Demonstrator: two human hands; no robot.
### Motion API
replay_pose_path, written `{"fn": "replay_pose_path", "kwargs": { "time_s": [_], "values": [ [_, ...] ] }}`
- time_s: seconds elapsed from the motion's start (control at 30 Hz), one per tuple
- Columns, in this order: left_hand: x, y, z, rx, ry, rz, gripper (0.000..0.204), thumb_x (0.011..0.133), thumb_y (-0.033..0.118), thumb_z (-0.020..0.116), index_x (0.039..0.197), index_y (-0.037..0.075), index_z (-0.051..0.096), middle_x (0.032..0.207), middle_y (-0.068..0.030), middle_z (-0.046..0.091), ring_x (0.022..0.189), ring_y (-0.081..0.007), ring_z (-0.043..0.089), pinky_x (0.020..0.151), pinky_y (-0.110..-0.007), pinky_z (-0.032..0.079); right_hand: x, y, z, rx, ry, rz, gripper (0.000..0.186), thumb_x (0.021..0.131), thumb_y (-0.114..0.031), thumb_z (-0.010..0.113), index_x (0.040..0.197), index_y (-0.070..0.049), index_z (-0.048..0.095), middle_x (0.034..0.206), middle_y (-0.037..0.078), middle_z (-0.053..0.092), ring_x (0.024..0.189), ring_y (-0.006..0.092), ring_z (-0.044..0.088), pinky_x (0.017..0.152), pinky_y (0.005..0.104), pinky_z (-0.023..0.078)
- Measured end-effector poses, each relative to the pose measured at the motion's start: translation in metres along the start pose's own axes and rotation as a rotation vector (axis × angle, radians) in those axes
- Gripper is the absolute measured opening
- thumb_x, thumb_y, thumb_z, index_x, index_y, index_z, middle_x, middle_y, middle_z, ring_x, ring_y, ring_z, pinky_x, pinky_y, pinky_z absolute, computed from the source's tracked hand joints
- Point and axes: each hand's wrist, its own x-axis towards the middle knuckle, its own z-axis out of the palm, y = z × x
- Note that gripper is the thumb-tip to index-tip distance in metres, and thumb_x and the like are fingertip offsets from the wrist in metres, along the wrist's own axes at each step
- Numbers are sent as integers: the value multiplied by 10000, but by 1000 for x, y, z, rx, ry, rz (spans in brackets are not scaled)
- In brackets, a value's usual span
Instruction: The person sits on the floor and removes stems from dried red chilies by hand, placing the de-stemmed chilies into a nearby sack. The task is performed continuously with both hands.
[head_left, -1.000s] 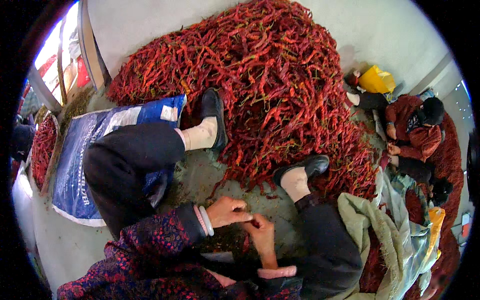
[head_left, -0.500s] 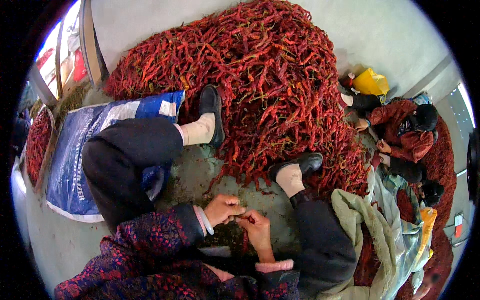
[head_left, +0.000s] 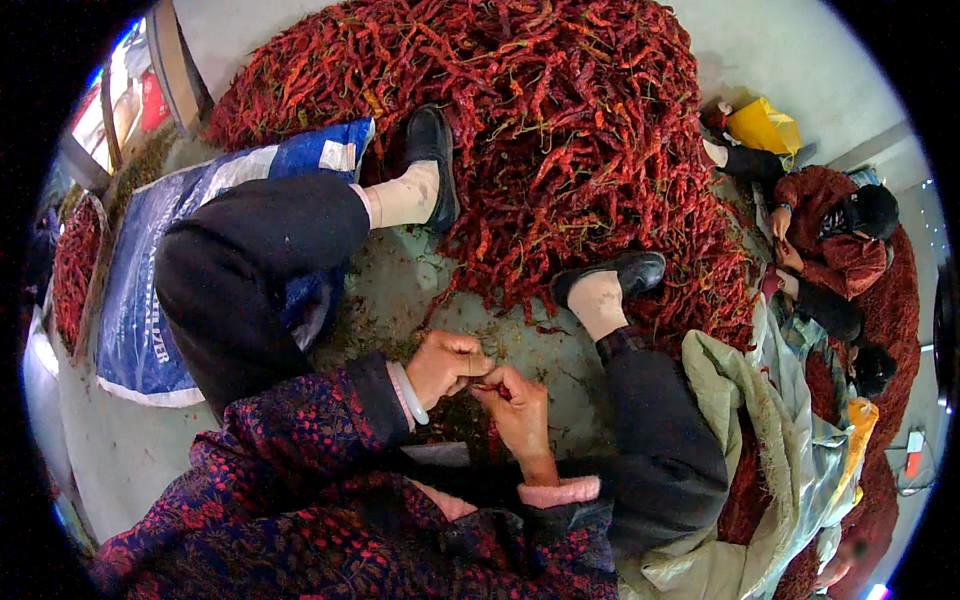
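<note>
My left hand (head_left: pixel 445 369) and my right hand (head_left: pixel 517 412) meet over my lap, fingers closed in a pinch. The fingertips almost touch. A dark red dried chili pepper (head_left: pixel 493 437) shows just below the fingers of my right hand, partly hidden by them. What my left fingertips pinch is too small to make out. A white bangle (head_left: pixel 411 395) circles my left wrist. Ahead, between and beyond my shoes, lies a large heap of dried red chili peppers (head_left: pixel 540 150) with pale stems.
A blue and white woven sack (head_left: pixel 130 330) lies under my left leg. Pale open sacking (head_left: pixel 720 390) bunches beside my right leg. At the right, a co-worker in a dark red top (head_left: pixel 825 220) sits by the heap, near a yellow bag (head_left: pixel 765 128). Plant scraps (head_left: pixel 385 330) litter the floor.
The view has tilted, so the heap and my legs sit higher in it. My hands stay together in a pinch. The co-worker's reaching hand has drawn back from the heap to their other hand.
</note>
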Motion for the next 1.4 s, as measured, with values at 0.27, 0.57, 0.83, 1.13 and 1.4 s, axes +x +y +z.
{"fn": "replay_pose_path", "kwargs": {
  "time_s": [0.27,0.57,0.83,1.13,1.4],
  "values": [
    [5,-13,-4,845,78,759,254,664,101,632,552,21,418,506,-130,446,497,-330,471,443,-395,356,-15,11,4,338,-114,233,103,732,-34,634,720,-12,534,583,-4,514,526,59,459,469,219,366],
    [9,6,-17,84,-60,18,258,806,304,573,729,58,575,546,1,492,465,-74,472,406,-210,361,-11,3,2,570,-51,316,110,785,-84,589,806,19,554,663,34,533,599,89,479,574,194,375],
    [2,13,-16,306,-268,-74,284,815,328,567,670,86,531,504,33,428,419,-57,414,362,-197,292,-7,0,-5,628,-74,365,110,790,-81,533,819,23,555,663,36,531,580,95,471,552,202,362],
    [6,3,-21,638,-276,474,291,792,272,590,609,65,499,452,-15,382,436,-89,432,381,-281,314,-5,0,3,578,-111,462,95,766,-90,519,772,-3,556,618,9,503,551,74,444,500,200,329],
    [-5,9,4,1251,-46,1254,221,720,191,595,584,77,463,526,-65,437,468,-246,476,411,-365,372,-9,12,17,661,59,545,107,778,-93,505,797,-7,565,613,2,502,498,66,428,432,207,322]
  ]
}}
